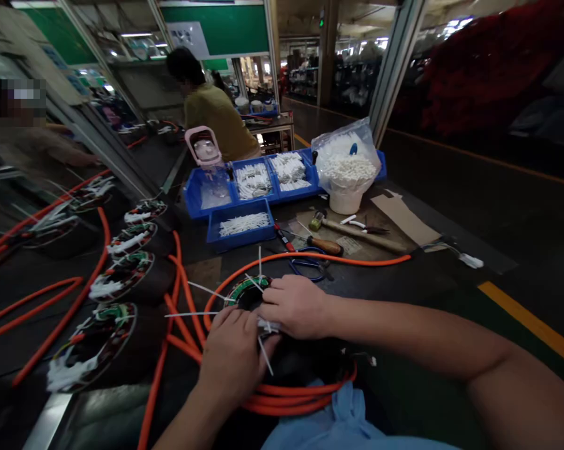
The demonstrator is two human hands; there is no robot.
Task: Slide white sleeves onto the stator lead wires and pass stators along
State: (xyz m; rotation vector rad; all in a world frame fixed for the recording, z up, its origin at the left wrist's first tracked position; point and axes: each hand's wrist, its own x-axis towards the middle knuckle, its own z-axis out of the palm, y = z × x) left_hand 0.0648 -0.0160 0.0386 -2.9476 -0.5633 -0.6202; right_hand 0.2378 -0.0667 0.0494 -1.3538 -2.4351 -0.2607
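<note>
A round motor stator (235,290) with a green circuit-board ring sits in front of me, partly covered by both hands. Several white cable ties (207,289) stick out from its ring. My left hand (232,350) is closed at the near left of the ring, its fingers bent around a white wire bundle (268,326). From the right, my right hand (303,306) has its fingers curled onto the same bundle. The exact fingertip grip is hidden. One cable tie end (265,356) points down below the hands. Orange cable (295,400) lies coiled near my lap.
On the left stand several similar stators (134,325) with orange cables. Blue bins (242,234) hold white tubes and ties; a bag of white pieces (347,165) stands beside them. A hammer (363,234), screwdriver (326,245) and pliers (310,265) lie ahead. Two people work nearby.
</note>
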